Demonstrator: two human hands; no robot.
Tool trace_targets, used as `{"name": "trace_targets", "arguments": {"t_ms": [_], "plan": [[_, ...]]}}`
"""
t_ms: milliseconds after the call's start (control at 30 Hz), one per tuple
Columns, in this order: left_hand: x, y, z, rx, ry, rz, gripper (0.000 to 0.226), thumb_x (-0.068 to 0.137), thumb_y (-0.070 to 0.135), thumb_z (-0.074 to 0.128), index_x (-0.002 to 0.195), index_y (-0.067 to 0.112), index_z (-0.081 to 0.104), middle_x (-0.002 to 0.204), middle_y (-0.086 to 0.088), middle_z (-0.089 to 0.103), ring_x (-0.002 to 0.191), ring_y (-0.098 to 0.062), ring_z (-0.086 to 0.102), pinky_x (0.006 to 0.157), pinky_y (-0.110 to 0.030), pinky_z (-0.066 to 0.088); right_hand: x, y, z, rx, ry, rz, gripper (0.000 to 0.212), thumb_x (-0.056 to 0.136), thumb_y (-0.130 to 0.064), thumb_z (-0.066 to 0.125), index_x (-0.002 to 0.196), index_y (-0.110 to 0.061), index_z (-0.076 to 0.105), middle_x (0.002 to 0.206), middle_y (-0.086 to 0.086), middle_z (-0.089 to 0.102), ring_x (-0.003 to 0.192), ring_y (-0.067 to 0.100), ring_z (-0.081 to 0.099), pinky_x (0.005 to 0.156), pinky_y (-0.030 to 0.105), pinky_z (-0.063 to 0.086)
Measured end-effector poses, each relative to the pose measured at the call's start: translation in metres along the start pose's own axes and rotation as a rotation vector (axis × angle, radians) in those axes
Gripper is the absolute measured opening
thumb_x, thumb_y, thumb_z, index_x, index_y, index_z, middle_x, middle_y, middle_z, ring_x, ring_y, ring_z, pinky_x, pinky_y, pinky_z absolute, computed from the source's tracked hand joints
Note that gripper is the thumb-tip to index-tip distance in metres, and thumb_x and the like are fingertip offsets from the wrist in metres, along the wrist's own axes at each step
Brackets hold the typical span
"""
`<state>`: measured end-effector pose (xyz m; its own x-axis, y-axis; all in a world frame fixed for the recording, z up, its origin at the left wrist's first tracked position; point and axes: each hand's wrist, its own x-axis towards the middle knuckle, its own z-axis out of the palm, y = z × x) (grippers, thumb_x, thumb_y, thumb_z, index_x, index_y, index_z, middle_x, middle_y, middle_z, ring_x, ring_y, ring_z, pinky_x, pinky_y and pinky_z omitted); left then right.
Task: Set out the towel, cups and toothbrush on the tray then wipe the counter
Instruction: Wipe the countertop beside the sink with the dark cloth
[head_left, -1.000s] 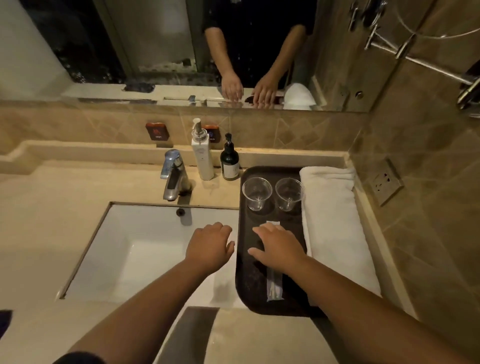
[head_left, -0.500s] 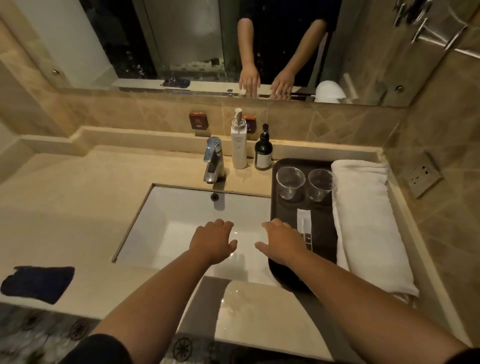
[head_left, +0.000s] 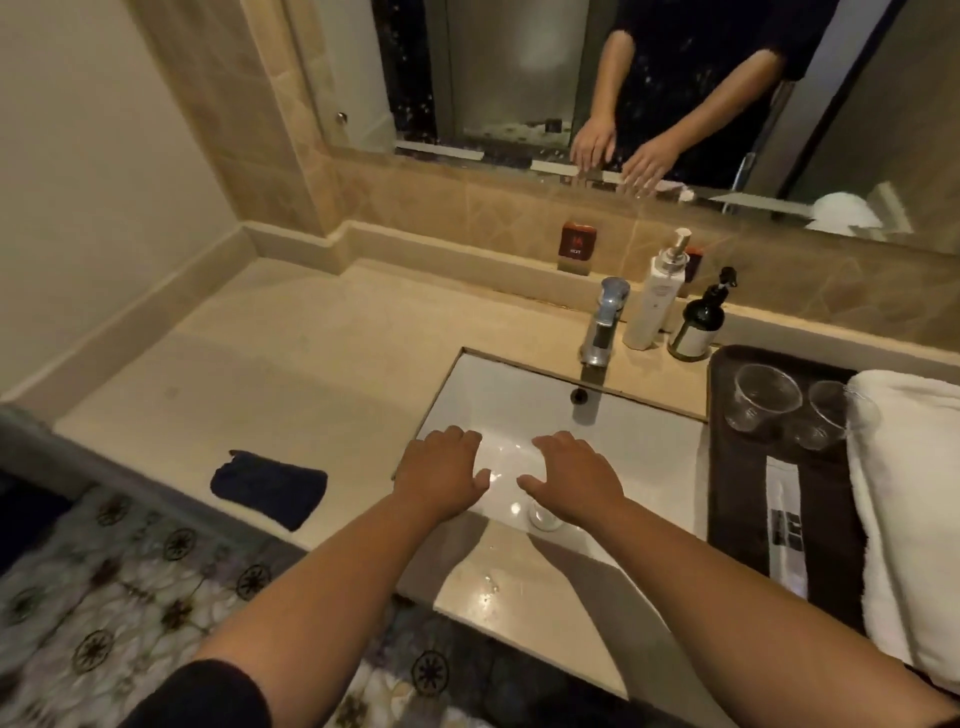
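Note:
A dark tray (head_left: 727, 499) lies on the counter right of the sink. On it stand two clear cups (head_left: 763, 397) (head_left: 826, 413) at the back, a wrapped toothbrush (head_left: 785, 525) in the middle, and a folded white towel (head_left: 909, 499) along its right side. A dark blue cloth (head_left: 267, 487) lies on the beige counter (head_left: 291, 374) left of the sink. My left hand (head_left: 441, 470) and my right hand (head_left: 574, 480) hover palm-down over the white sink (head_left: 561, 415), fingers relaxed, holding nothing.
A chrome faucet (head_left: 602, 325) stands behind the basin, with a white pump bottle (head_left: 655, 299) and a dark pump bottle (head_left: 698, 322) to its right. A mirror (head_left: 571, 78) runs along the back wall. The patterned floor (head_left: 104, 597) shows below the counter's front edge.
My right hand has left the toothbrush on the tray and moved left over the sink. My view has swung left, bringing the dark blue cloth into sight.

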<state>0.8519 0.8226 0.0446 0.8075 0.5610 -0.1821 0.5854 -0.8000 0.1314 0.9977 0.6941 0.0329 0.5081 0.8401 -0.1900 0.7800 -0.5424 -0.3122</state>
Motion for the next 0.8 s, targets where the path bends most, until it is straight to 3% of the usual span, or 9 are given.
{"name": "trace_targets", "arguments": {"t_ms": [233,567,800], "plan": [[-0.02,-0.096,-0.006,-0.071,0.021,-0.213,0.053,0.093,0.046,0.045,0.139,0.019,0.047,0.13,-0.007,0.057,0.111,-0.029,0.056,0.087,-0.04,0.042,0.055,-0.087,0.014,-0.03,-0.073,-0.201,0.065,0.084,-0.058,0.056,0.139,-0.024,0.045,0.138,0.004,0.051,0.12,0.026,0.051,0.095,0.04,0.045],[-0.051,-0.212,-0.019,-0.074,0.075,-0.506,0.057,0.097,0.048,0.042,0.148,0.021,0.038,0.14,-0.006,0.051,0.122,-0.029,0.05,0.096,-0.041,0.039,0.114,-0.207,0.05,-0.022,-0.171,-0.487,0.06,0.088,-0.05,0.053,0.138,-0.018,0.046,0.135,0.01,0.051,0.114,0.029,0.052,0.089,0.038,0.046],[-0.053,-0.31,-0.011,-0.08,0.074,-0.514,0.056,0.096,0.046,0.042,0.146,0.021,0.04,0.141,-0.007,0.051,0.122,-0.028,0.049,0.096,-0.041,0.038,0.126,-0.289,0.085,-0.046,-0.141,-0.522,0.057,0.09,-0.049,0.051,0.137,-0.017,0.047,0.135,0.008,0.05,0.115,0.03,0.05,0.089,0.041,0.045]]}}
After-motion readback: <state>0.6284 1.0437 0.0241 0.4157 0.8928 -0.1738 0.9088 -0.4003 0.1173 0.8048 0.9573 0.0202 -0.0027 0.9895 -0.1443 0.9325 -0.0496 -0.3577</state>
